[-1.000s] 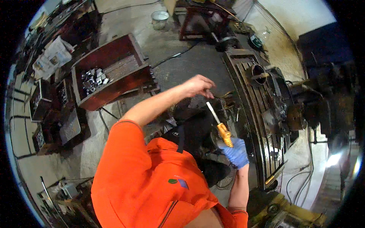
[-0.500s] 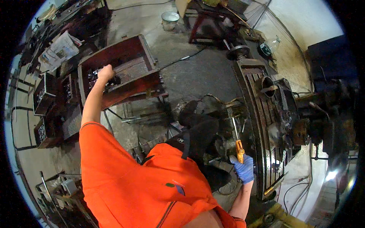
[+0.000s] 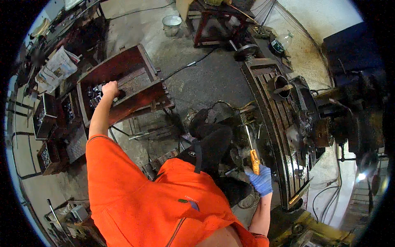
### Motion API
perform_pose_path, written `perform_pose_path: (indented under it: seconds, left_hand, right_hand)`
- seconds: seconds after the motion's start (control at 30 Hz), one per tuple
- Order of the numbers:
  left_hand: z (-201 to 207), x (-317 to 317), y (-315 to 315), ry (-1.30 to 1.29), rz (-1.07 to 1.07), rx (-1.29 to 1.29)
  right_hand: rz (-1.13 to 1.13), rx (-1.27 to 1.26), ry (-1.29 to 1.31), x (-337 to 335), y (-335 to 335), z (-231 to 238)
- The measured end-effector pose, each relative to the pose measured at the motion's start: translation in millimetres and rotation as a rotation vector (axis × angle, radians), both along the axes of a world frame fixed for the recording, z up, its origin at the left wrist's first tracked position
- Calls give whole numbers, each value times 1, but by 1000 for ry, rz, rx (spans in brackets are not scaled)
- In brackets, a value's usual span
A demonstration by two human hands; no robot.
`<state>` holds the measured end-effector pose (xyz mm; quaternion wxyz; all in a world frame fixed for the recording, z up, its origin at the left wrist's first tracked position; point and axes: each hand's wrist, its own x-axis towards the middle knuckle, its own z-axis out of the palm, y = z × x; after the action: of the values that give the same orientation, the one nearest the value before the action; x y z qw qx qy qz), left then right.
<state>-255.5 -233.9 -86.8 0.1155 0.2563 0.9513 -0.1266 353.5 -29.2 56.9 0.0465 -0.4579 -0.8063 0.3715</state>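
Observation:
My left hand [image 3: 110,88] is bare and reaches into a reddish-brown open box [image 3: 145,61]. Its fingers look curled downward, and what they hold, if anything, is hidden. Small dark metal parts [image 3: 95,94] lie in the box just left of that hand. On the right, my right hand [image 3: 261,181] wears a blue glove and is closed round the orange handle of an air blow gun [image 3: 254,161]. Its long silver nozzle points up and away, beside the long slotted machine table [image 3: 269,123].
Dark bins [image 3: 45,115] with small parts stand left of the box. A cloth [image 3: 57,68] hangs behind them. Farther off are a metal bucket [image 3: 171,25] and a dark red stand [image 3: 201,29]. A round cup-like piece [image 3: 279,87] sits on the machine table.
The whole view has shifted slightly, with the box lower and the machine farther left. My left hand stays inside the box; my right hand keeps its grip on the air blow gun.

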Motion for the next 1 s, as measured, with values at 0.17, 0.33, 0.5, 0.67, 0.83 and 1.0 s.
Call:
perform_pose_path:
  seconds: [0.17,0.33,0.5,0.67,0.83,1.0]
  left_hand:
    - [1,-21,-21,28,89,495]
    - [83,32,42,-1072,180,1783]
    - [146,138,153,-1603,121,2088]
    - [140,237,250,-1883,2,1824]
    - [118,291,282,-1846,-132,1547]
    - [108,296,292,-1807,-246,1319]
  right_hand:
    - [6,-11,-48,2,-4,3]
    - [224,167,-208,-26,-1,17]
    - [212,65,-92,-59,0,62]
    - [194,228,-213,-65,21,65]
    - [50,235,-209,-57,36,48]
    - [13,171,-294,-41,40,51]
